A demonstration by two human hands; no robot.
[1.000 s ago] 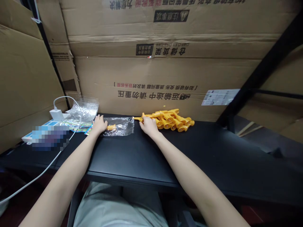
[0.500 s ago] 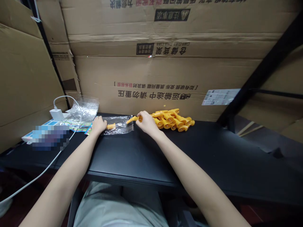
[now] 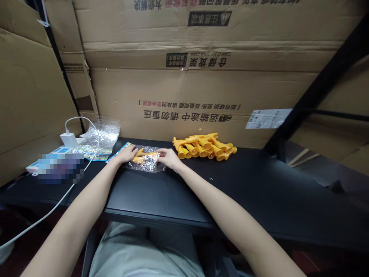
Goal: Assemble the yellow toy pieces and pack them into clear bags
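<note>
A small clear plastic bag point(image 3: 145, 163) lies on the black table point(image 3: 178, 192) with yellow plastic pieces point(image 3: 144, 156) inside it. My left hand point(image 3: 127, 154) pinches the bag's left end. My right hand point(image 3: 170, 158) is closed on the bag's right end, where a yellow piece sits in the opening. A pile of several more yellow plastic pieces point(image 3: 204, 146) lies just right of my right hand, against the cardboard wall.
Cardboard sheets point(image 3: 201, 77) wall in the table's back and left. A stack of clear bags point(image 3: 100, 134) and colourful cards point(image 3: 95, 154) lie at the left, by a white power strip point(image 3: 62, 152) with a charger and cable point(image 3: 69, 138). A black frame bar point(image 3: 317, 88) slants at right.
My right hand took a yellow piece from the pile and carried it left to the bag. Both hands now grip the bag, which has shifted slightly nearer and crumpled.
</note>
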